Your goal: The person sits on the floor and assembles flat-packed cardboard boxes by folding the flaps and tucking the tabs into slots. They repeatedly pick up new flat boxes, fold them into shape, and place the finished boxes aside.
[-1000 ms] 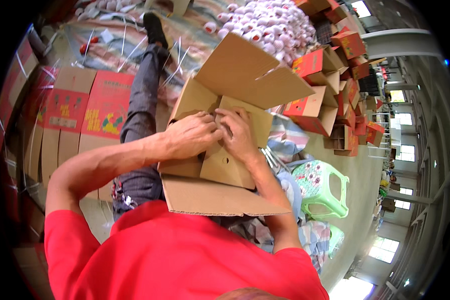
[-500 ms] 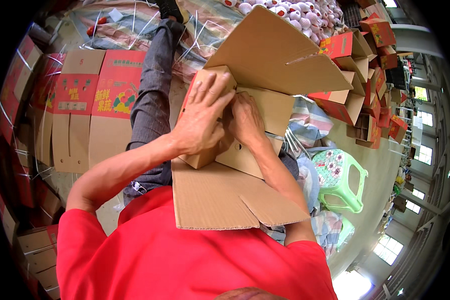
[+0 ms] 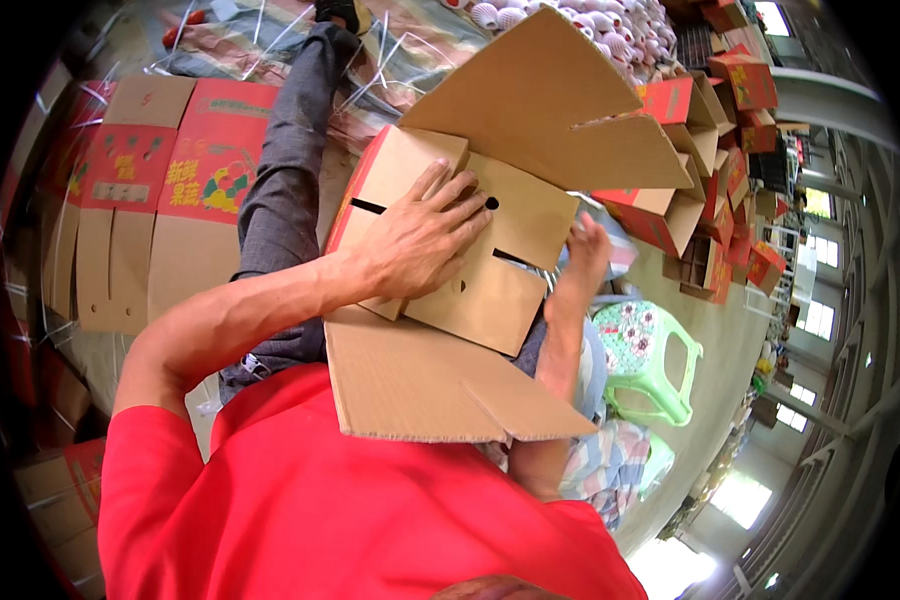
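Cardboard, plain brown inside and red on its printed outer faces, makes up the carton (image 3: 470, 260) that lies tilted across the person's lap, bottom flaps turned up toward the camera. The left hand (image 3: 420, 240) is spread flat, palm down, on the folded inner flaps, fingers splayed and pressing rather than curled around anything. The right hand (image 3: 580, 255) sits at the carton's far edge, fingers against the side of a flap; whether it grips the board or only steadies it I cannot tell, since the flap hides the palm. Two large outer flaps stand free: one (image 3: 550, 110) rises above the hands, the other (image 3: 440, 385) juts out over the red shirt (image 3: 350, 500). The likeliest trouble, as I judge it, is that the pressed flaps spring back if the left palm lifts, because nothing visible locks them. The carton could also slide off the leg, resting as it does on a slope with only hand pressure holding it. A hard push might crease or tear the board at the slots. Flat printed carton blanks (image 3: 140, 200) lie on the floor to the left, a green plastic stool (image 3: 650, 360) stands to the right, and a heap of made-up red cartons (image 3: 710, 150) lies beyond.
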A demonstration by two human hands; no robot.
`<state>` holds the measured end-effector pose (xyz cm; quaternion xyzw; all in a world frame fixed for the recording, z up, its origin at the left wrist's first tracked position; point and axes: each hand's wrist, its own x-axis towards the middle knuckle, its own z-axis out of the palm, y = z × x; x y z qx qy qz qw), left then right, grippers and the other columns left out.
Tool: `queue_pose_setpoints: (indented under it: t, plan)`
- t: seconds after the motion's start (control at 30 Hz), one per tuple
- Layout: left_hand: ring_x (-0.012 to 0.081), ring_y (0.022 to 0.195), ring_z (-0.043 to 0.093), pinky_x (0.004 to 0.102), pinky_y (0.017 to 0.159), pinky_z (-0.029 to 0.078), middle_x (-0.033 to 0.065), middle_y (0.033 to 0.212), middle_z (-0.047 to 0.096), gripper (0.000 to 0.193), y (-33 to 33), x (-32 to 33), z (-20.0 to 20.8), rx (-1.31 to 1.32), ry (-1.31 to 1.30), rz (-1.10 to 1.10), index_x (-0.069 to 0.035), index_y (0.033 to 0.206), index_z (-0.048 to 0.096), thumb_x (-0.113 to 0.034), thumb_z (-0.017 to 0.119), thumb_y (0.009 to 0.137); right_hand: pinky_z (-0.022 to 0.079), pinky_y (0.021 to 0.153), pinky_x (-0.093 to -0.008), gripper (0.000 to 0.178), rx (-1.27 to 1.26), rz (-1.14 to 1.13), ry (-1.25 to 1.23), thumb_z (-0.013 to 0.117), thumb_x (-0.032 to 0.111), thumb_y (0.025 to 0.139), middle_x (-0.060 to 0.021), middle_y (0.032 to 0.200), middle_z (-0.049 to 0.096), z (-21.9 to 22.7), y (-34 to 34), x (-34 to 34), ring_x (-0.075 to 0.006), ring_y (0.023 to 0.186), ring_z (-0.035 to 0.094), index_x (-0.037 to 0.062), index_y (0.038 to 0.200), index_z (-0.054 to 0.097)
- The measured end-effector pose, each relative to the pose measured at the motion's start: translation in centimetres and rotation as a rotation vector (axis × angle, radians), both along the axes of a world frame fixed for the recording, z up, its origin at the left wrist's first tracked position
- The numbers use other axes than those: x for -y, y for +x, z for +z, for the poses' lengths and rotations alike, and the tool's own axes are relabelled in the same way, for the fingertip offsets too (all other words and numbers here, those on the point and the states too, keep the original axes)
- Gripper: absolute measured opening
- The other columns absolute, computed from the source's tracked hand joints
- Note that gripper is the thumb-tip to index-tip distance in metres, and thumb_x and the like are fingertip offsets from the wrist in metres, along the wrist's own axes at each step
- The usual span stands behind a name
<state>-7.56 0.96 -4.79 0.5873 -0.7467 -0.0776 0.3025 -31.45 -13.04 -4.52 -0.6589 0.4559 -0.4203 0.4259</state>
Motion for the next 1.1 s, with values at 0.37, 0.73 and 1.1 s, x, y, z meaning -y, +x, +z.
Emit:
queue_pose_setpoints:
  t: [0.37,0.73,1.1]
  plan:
    - [0.0421,0.127,0.055,0.051,0.117,0.041,0.0229,0.121,0.059,0.023,-0.7,1.5,-7.4,-0.451,-0.161,-0.072,0.002,0.108,0.06,-0.007,0.065,0.087,0.03,0.124,-0.047,0.047,-0.245,0.217,-0.186,0.05,0.025,0.108,-0.0232,0.155,0.048,-3.5,4.1,-1.9,-0.0378,0.147,0.042,-0.0051,0.144,0.056]
    - [0.0422,0.119,0.06,0.0489,0.105,0.049,0.0203,0.119,0.064,0.028,2.1,-1.6,-8.2,-0.775,0.011,0.007,0.001,0.121,0.064,-0.001,0.059,0.093,0.035,0.116,-0.0522,0.03,-0.845,0.542,-0.568,0.066,0.002,0.086,-0.0149,0.143,0.058,-8.4,7.6,-3.4,-0.0394,0.136,0.046,0.0041,0.115,0.073]
    - [0.039,0.108,0.071,0.0453,0.093,0.057,0.0179,0.119,0.072,0.053,4.7,-13.1,6.6,-0.989,0.076,-0.429,-0.001,0.13,0.067,-0.032,0.081,0.09,0.033,0.119,-0.0616,0.044,-0.7,0.458,-0.557,0.066,0.006,0.092,-0.0193,0.158,0.049,-6.6,7.8,-3.3,-0.0421,0.147,0.044,0.002,0.136,0.063]
